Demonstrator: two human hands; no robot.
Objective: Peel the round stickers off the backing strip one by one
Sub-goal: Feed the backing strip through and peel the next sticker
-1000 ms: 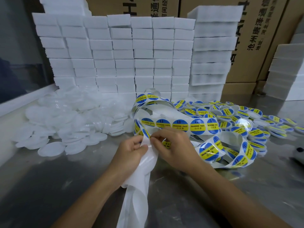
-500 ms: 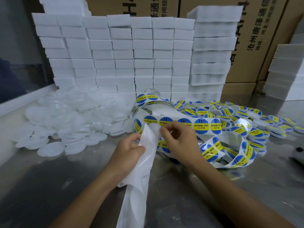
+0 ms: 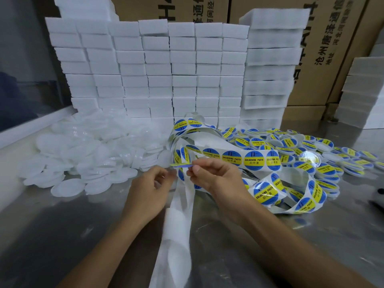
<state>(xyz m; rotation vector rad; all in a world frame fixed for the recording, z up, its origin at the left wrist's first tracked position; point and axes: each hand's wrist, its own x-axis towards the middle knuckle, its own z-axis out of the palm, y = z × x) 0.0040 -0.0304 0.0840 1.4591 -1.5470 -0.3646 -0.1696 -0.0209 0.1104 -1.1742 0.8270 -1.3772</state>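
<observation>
Your round stickers (image 3: 254,160) are blue with a yellow band and dark print; the backing strip (image 3: 178,225) is white, the blocks (image 3: 158,69) white.

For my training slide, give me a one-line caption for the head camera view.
Right hand pinches a peeled sticker while left hand holds the backing strip.
</observation>
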